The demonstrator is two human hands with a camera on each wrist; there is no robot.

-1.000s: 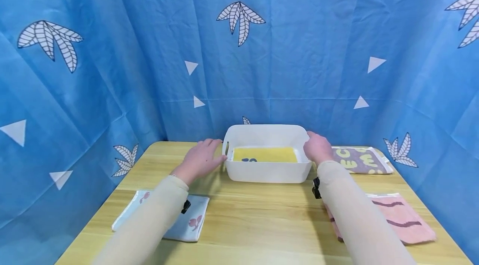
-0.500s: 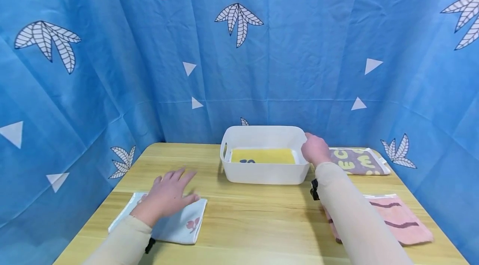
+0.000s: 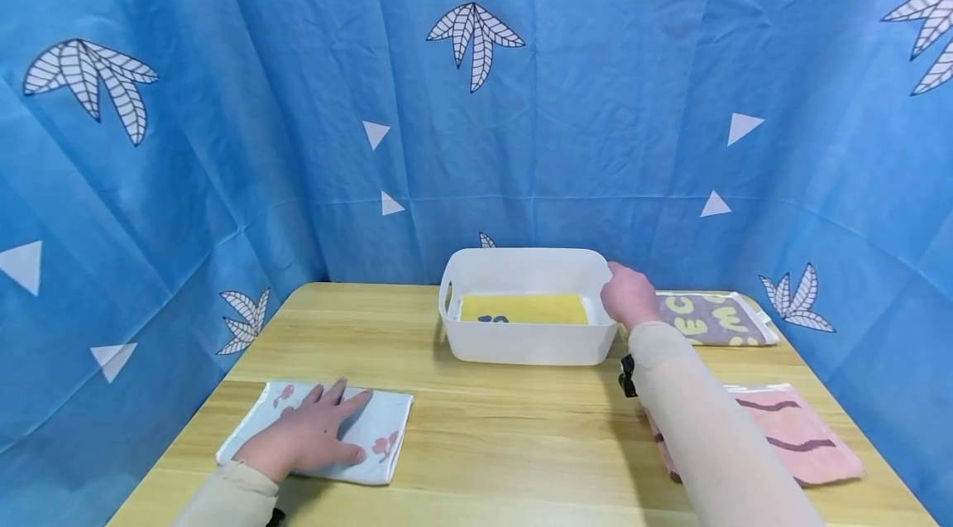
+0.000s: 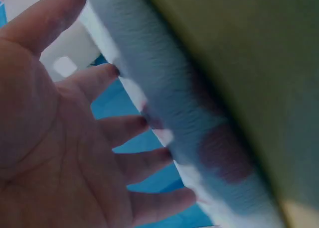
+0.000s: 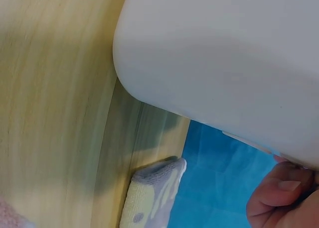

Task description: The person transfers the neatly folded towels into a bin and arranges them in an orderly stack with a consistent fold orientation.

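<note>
A folded pale blue towel with pink cherry prints (image 3: pixel 372 428) lies at the table's front left. My left hand (image 3: pixel 305 432) is over it with fingers spread; in the left wrist view the fingertips (image 4: pixel 134 122) reach the towel's (image 4: pixel 164 88) surface. At the back middle stands a white plastic basket (image 3: pixel 521 345) with a folded yellow towel (image 3: pixel 536 309) inside. My right hand (image 3: pixel 629 295) grips the basket's right end at the handle. The right wrist view shows its curled fingers (image 5: pixel 279 188) at the rim of the basket (image 5: pixel 214 54).
A folded purple towel with yellow letters (image 3: pixel 715 318) lies right of the basket. In front of it is a pink towel with brown stripes (image 3: pixel 804 436), partly behind my right forearm. Blue patterned curtain (image 3: pixel 596 97) encloses the wooden table (image 3: pixel 506 444).
My left hand has left the basket's left end and come back toward the front left, onto the pale blue towel. My right hand stays on the basket, which has hardly moved.
</note>
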